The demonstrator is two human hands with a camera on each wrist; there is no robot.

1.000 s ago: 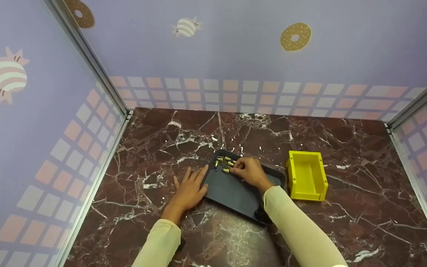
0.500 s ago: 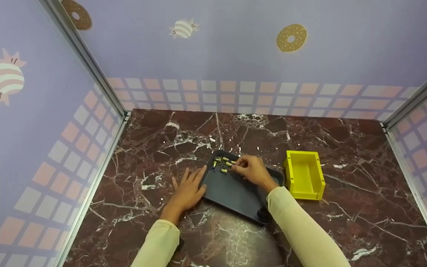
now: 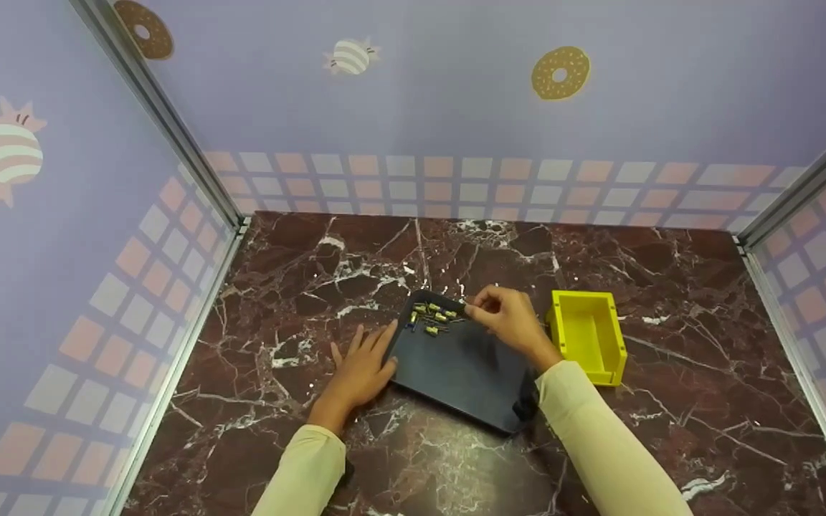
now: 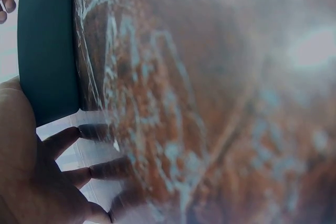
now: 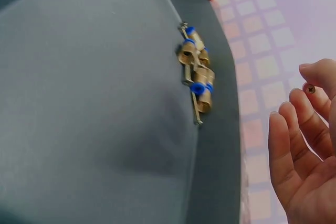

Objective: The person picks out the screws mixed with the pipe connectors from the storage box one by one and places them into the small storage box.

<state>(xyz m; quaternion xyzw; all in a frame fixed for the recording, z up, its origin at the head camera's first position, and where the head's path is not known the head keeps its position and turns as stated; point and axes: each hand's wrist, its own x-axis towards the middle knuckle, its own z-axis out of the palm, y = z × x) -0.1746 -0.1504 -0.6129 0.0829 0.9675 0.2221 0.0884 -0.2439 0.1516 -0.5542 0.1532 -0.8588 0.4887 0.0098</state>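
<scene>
My right hand (image 3: 510, 315) is raised over the far right side of a dark grey tray (image 3: 456, 373). Thumb and index finger pinch a screw (image 5: 310, 89), its cross-slotted head showing in the right wrist view. In the tray's far left corner lies a small pile of brass push-in fittings (image 5: 202, 85) with blue collars, mixed with several long screws (image 5: 196, 109). My left hand (image 3: 361, 369) lies flat at the tray's left side, fingers spread, fingertips and thumb right at the rim; the left wrist view shows its fingers on the marble top beside the tray wall (image 4: 50, 51).
A yellow open-front bin (image 3: 589, 337) stands just right of the tray, close to my right forearm. Patterned lilac panels (image 3: 420, 93) enclose the dark red marble tabletop (image 3: 700, 358) at the back and both sides.
My right hand has lifted away from the pile of fittings, moving right and slightly back with the screw between its fingertips. The left hand keeps its place at the tray.
</scene>
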